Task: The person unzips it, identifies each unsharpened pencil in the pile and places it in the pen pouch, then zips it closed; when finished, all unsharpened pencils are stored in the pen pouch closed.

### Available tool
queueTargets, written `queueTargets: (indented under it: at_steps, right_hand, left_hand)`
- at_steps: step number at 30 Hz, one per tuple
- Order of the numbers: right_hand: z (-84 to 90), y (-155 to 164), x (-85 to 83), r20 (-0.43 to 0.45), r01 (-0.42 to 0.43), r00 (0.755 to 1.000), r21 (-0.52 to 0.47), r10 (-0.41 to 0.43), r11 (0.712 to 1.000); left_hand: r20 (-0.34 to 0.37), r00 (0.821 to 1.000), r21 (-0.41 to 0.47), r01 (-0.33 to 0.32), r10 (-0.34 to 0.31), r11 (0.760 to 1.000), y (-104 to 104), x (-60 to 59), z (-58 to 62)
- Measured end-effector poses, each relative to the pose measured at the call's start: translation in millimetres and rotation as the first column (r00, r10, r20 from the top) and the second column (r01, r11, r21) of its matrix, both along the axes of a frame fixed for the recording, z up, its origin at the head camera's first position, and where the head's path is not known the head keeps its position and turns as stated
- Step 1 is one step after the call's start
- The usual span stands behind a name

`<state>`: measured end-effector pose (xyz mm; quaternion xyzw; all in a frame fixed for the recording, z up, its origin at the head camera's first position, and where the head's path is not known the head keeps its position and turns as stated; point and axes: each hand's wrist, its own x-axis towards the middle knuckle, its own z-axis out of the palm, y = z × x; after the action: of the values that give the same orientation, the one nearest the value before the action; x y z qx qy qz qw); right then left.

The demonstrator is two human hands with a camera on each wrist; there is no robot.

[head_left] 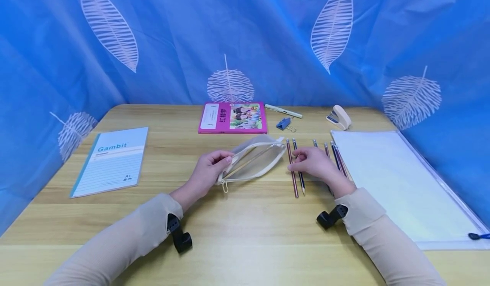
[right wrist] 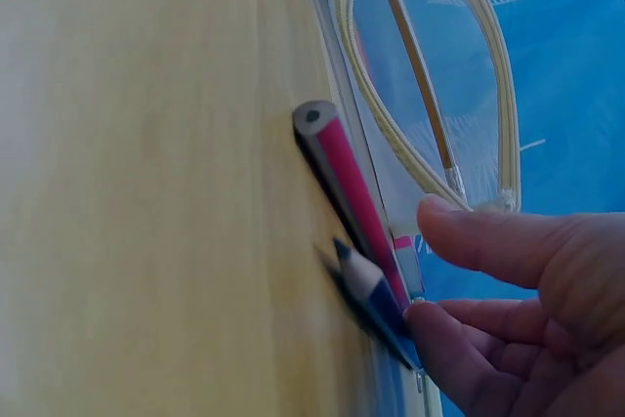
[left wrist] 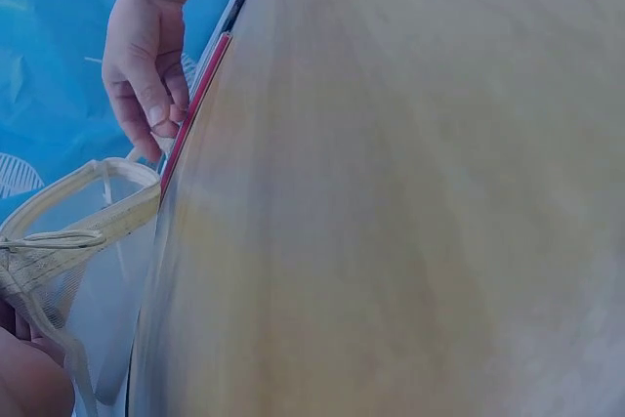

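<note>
My left hand grips one end of a translucent mesh pencil pouch with a cream zipper, between thumb and fingers. The pouch's mouth gapes, and a wooden-looking pencil shows inside. To its right, a red-striped pencil and a dark blue pencil lie side by side on the table. Over these two reaches my right hand, thumb and index finger spread apart. In the right wrist view the index fingertip is right at the blue pencil, while the thumb stays off it.
Several more pencils lie beyond the right hand, beside a white zip folder. At the back are a pink book, a pale pen, a blue binder clip and a stapler. A notebook lies left.
</note>
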<state>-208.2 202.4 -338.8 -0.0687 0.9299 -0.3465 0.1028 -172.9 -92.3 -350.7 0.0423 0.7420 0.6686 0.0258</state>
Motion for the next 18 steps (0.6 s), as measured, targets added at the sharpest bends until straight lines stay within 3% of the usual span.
queueTargets:
  at_steps: [5,9,18]
  right_hand:
    - [1.6,-6.4,-2.8,-0.045,-0.026,0.998,0.19,0.035,0.982]
    - [0.2,-8.3,-4.6,-0.037,-0.039,0.998,0.255,0.05,0.966]
    - [0.2,-8.6,-4.8,0.119,0.013,0.993,0.11,-0.026,0.994]
  left_hand:
    - [0.005,1.0,0.008,-0.001,0.001,1.0,0.5,0.6,0.2]
    - [0.009,1.0,0.023,0.003,-0.003,1.0,0.6,1.7,-0.5]
    - [-0.008,1.0,0.025,-0.006,0.006,1.0,0.3,0.1,-1.7]
